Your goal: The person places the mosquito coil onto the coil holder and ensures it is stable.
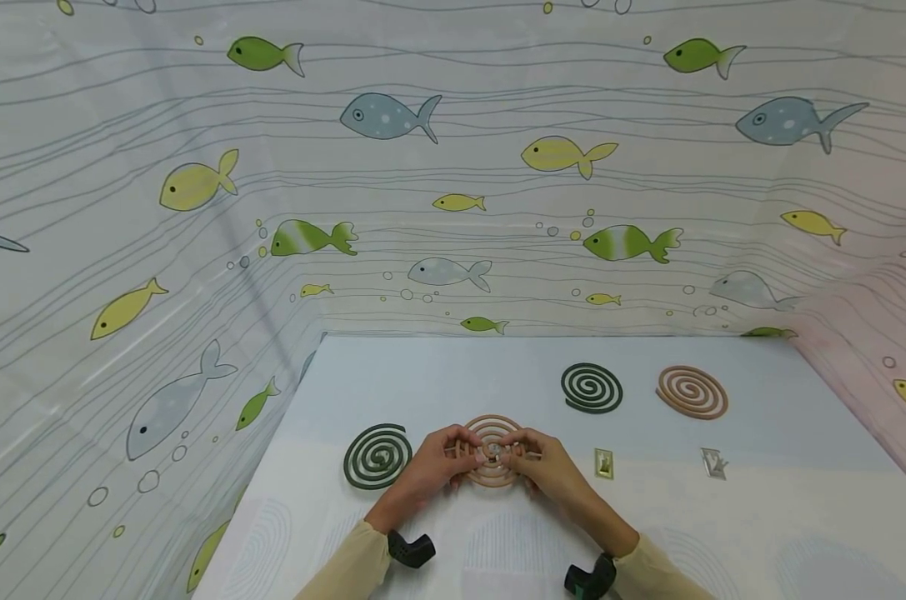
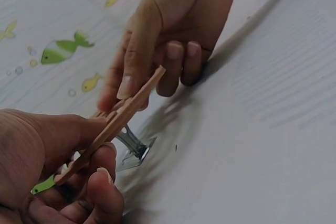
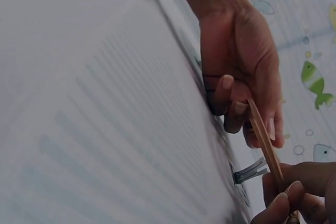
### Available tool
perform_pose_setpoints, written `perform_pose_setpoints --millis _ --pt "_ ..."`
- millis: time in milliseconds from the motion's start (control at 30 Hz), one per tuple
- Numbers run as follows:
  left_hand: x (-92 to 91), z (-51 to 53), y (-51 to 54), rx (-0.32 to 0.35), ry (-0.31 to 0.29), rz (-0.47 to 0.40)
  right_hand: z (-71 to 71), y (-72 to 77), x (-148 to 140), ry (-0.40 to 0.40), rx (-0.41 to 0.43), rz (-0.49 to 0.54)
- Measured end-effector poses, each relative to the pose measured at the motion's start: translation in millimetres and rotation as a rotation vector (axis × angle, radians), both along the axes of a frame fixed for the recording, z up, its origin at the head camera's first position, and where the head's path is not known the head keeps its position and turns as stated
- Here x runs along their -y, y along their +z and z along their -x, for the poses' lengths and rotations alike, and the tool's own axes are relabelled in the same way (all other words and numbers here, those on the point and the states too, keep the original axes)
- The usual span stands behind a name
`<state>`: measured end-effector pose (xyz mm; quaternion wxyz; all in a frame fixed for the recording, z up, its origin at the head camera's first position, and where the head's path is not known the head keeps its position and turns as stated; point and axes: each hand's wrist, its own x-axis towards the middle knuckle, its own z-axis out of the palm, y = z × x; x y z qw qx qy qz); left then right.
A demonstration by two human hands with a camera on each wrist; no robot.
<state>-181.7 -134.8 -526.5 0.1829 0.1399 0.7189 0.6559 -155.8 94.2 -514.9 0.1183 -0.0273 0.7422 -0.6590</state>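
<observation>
A brown mosquito coil (image 1: 492, 477) is held flat above the white table by both hands, seen edge-on in the wrist views. My left hand (image 1: 432, 463) pinches its left side between thumb and fingers. On the opposite side my right hand (image 1: 556, 472) grips it the same way, both thumbs near the coil's centre. Beneath the coil a small metal stand (image 2: 137, 149) rests on the table, its upright prong (image 3: 252, 170) reaching up toward the coil's underside. Whether prong and coil touch, I cannot tell.
A dark green coil (image 1: 377, 457) lies just left of my left hand. Farther back on the right lie another green coil (image 1: 591, 388) and a brown coil (image 1: 693, 392). Nearer are a flat gold-coloured stand (image 1: 604, 463) and a silver stand (image 1: 714, 463) with a raised prong.
</observation>
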Motion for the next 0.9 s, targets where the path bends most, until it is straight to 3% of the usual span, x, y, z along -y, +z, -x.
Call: perform_pose_setpoints --millis 267,900 --pt "0.6 -1.4 0.7 0.005 0.012 0.008 3.7 -11.4 -2 0.008 -0.008 0.007" --pt "0.4 -0.7 -0.4 0.014 0.021 -0.008 7.5 -14.8 -1 -0.005 0.007 0.010"
